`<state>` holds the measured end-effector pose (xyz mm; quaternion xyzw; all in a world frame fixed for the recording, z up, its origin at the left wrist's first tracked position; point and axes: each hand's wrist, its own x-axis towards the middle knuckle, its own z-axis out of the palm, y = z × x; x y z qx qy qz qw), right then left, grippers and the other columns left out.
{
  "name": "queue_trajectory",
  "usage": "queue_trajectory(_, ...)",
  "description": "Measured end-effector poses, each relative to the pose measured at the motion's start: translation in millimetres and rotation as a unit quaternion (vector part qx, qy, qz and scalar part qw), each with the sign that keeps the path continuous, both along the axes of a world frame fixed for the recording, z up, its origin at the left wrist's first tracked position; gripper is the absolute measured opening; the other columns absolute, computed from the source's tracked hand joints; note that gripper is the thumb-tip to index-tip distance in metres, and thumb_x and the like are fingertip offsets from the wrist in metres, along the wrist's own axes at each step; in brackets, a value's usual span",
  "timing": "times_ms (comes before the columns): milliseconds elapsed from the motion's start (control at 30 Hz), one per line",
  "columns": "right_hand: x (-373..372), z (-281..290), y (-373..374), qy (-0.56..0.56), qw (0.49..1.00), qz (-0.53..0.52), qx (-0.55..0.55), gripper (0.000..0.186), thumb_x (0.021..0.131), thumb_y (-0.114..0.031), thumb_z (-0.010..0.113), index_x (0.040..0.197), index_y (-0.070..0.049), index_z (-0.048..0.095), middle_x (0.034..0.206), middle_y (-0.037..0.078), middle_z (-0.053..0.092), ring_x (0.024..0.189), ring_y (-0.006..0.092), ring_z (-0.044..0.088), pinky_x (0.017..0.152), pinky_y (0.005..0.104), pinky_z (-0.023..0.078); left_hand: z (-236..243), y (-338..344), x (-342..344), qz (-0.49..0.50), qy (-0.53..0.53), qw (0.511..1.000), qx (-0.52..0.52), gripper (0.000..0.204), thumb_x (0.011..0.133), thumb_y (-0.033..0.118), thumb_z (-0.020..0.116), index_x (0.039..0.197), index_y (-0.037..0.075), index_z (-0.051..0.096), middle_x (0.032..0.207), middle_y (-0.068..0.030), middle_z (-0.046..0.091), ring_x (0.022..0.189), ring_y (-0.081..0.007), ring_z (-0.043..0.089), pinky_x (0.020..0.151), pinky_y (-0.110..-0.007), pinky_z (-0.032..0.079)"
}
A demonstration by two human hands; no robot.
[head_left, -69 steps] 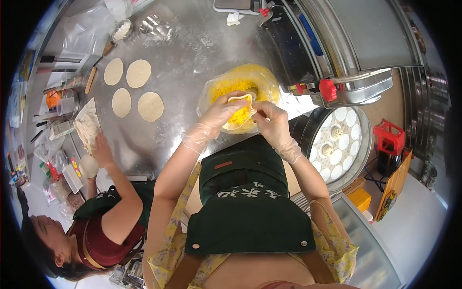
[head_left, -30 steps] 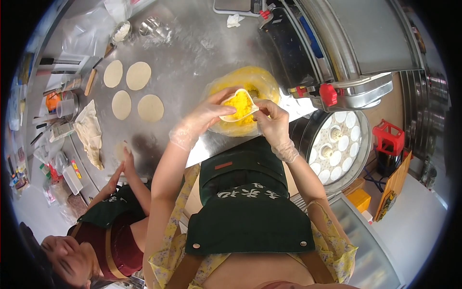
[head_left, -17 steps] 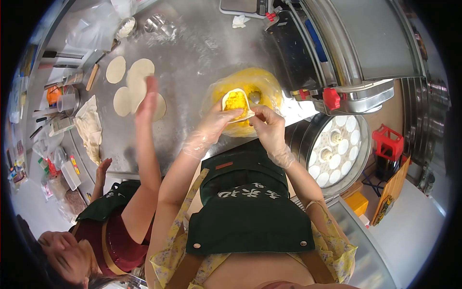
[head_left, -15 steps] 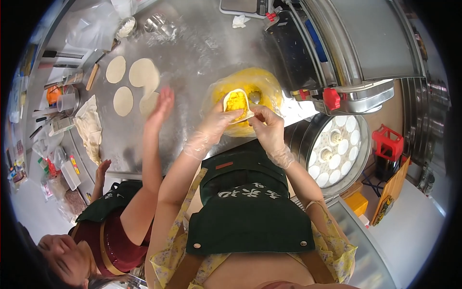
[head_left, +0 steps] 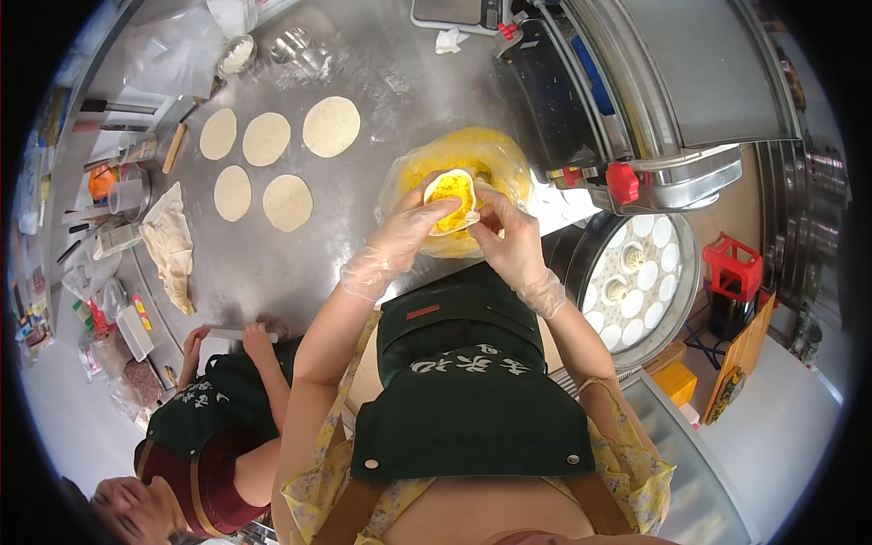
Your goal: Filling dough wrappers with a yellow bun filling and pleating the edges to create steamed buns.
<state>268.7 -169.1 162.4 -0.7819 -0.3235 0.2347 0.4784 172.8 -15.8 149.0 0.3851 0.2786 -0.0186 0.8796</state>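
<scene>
My left hand, in a clear plastic glove, cradles a round dough wrapper with yellow filling, its thumb lying on the filling. My right hand, also gloved, pinches the right edge of the wrapper, where small pleats show. Both are raised over a plastic-lined bowl of yellow filling with a metal utensil in it, partly hidden by my hands. On the steel table to the left lie several flat dough rounds.
A co-worker at my left grips a white rolling pin. Folded dough or cloth and a wooden stick lie left. A steamer with paper rounds and two buns stands right, below a steel machine; a red stool is beyond.
One more dough round lies on the table after the co-worker reached across; that arm has drawn back to the rolling pin. My hands have turned the filled wrapper slightly, still pinched.
</scene>
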Motion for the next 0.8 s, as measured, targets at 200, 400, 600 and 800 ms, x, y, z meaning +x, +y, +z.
queue_trajectory(200, -1.7, -1.8, -2.9, -0.107, 0.994, 0.004, 0.036, 0.024, 0.079, 0.000, 0.071, 0.103, -0.002, 0.068, 0.077, 0.011, 0.068, 0.062, 0.0205, 0.066, 0.060, 0.0309, 0.053, 11.4, 1.6, 3.0, -0.023, -0.009, 0.999, 0.044, 0.038, 0.095, 0.014, 0.059, 0.132, 0.005, 0.055, 0.124, -0.0051, 0.059, 0.114, -0.0128, 0.056, 0.100, -0.028, 0.043)
queue_trajectory(400, -6.8, -5.8, -2.5, -0.084, 0.994, -0.020, 0.063, 0.023, 0.080, 0.003, 0.068, 0.103, -0.002, 0.069, 0.080, 0.013, 0.069, 0.065, 0.0226, 0.068, 0.062, 0.0307, 0.054, 18.6, 6.2, 3.7, -0.057, -0.001, 0.997, 0.056, 0.035, 0.095, 0.013, 0.057, 0.129, 0.005, 0.058, 0.123, -0.0052, 0.060, 0.114, -0.0129, 0.055, 0.101, -0.028, 0.042)
queue_trajectory(600, -3.4, 5.1, 0.5, 0.011, 1.000, -0.005, 0.023, 0.026, 0.080, 0.004, 0.068, 0.104, -0.004, 0.068, 0.080, 0.012, 0.069, 0.068, 0.0217, 0.069, 0.065, 0.0300, 0.054, 20.9, 13.3, 5.0, -0.116, -0.001, 0.989, 0.096, 0.039, 0.093, 0.011, 0.057, 0.131, 0.004, 0.055, 0.130, -0.0066, 0.057, 0.119, -0.0158, 0.053, 0.104, -0.029, 0.040)
queue_trajectory(800, -5.6, -6.6, -2.2, -0.149, 0.985, 0.019, 0.083, 0.025, 0.081, 0.003, 0.068, 0.104, -0.004, 0.068, 0.077, 0.007, 0.068, 0.068, 0.0156, 0.068, 0.064, 0.0290, 0.053, 22.8, 12.2, 6.6, -0.120, -0.014, 0.987, 0.110, 0.043, 0.092, 0.010, 0.052, 0.135, 0.004, 0.052, 0.133, -0.0067, 0.055, 0.123, -0.0163, 0.050, 0.108, -0.030, 0.036)
